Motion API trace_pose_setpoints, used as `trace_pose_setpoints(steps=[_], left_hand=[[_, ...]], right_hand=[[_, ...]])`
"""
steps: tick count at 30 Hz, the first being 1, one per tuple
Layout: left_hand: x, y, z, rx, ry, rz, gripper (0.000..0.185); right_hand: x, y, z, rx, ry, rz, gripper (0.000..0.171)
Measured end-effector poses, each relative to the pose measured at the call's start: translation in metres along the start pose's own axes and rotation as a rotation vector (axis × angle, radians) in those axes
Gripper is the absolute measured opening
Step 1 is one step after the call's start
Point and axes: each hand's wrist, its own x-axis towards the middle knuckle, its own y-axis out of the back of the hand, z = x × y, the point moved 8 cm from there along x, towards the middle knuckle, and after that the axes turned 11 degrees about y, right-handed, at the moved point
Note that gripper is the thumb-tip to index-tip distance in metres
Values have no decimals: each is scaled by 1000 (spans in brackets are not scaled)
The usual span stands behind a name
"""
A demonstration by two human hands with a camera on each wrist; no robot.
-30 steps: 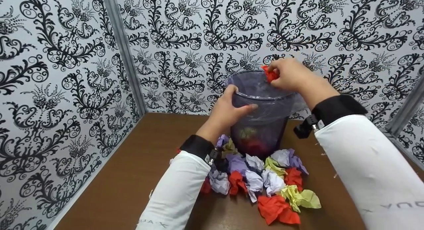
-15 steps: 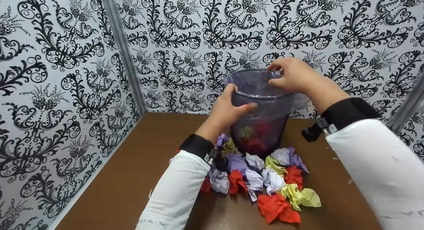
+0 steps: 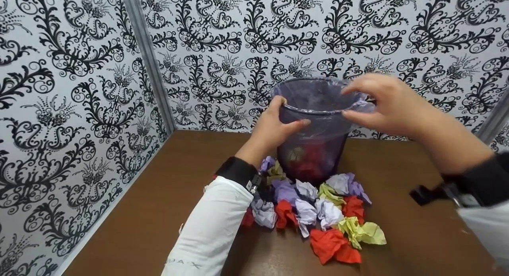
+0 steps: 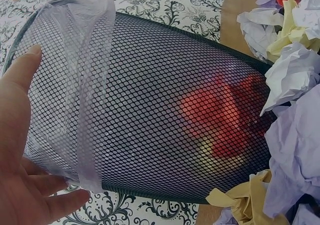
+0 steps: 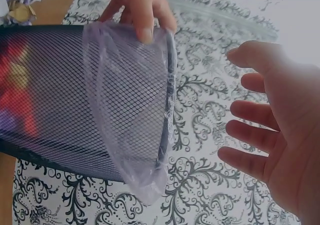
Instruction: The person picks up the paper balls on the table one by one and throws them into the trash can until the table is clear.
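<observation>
A dark mesh bin (image 3: pixel 318 148) lined with a clear plastic bag (image 3: pixel 360 109) stands at the back of the brown table (image 3: pixel 167 196). My left hand (image 3: pixel 284 117) grips its near rim, thumb outside, fingers over the edge; the left wrist view shows that hand (image 4: pixel 30 135) against the mesh bin (image 4: pixel 150 125). Red crumpled paper (image 4: pixel 220 120) lies inside at the bottom. My right hand (image 3: pixel 370 103) hovers beside the rim's right side, fingers spread and empty, as my right hand (image 5: pixel 255 130) also appears from the wrist. A pile of crumpled paper balls (image 3: pixel 318 212) lies in front of the bin.
Patterned walls (image 3: pixel 79 109) close in the table on the left, back and right, with a metal corner post (image 3: pixel 147 61) at the left. Bare brown tabletop stretches left of the pile and to its right (image 3: pixel 413 236).
One second ago my right hand held a red paper ball over the bin. It let the ball go and has drawn back to the right, empty. The left hand kept its hold.
</observation>
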Motion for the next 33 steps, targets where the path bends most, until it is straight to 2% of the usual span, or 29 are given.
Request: trace_pose_setpoints(steps=[3, 6, 9, 14, 16, 21, 25, 33], left_hand=[[0, -1, 1, -7, 11, -10, 73], [0, -2, 1, -12, 19, -20, 73], [1, -1, 1, -16, 13, -20, 72], [2, 0, 0, -7, 3, -10, 73], [2, -1, 0, 1, 7, -8, 75], [3, 0, -2, 10, 16, 0, 78], [3, 0, -2, -2, 21, 2, 74], [2, -1, -2, -26, 19, -17, 71]], right_hand=[[-20, 0, -9, -24, 58, 52, 32], [-41, -8, -12, -10, 90, 81, 29], [-61, -25, -8, 19, 73, 66, 31], [-95, -65, 15, 101, -110, -67, 36], [-110, -84, 24, 157, -204, -146, 42], [-140, -127, 37, 290, -347, -278, 59], [-155, -153, 46, 328, -390, -293, 61], [-169, -182, 59, 262, -421, -276, 58]])
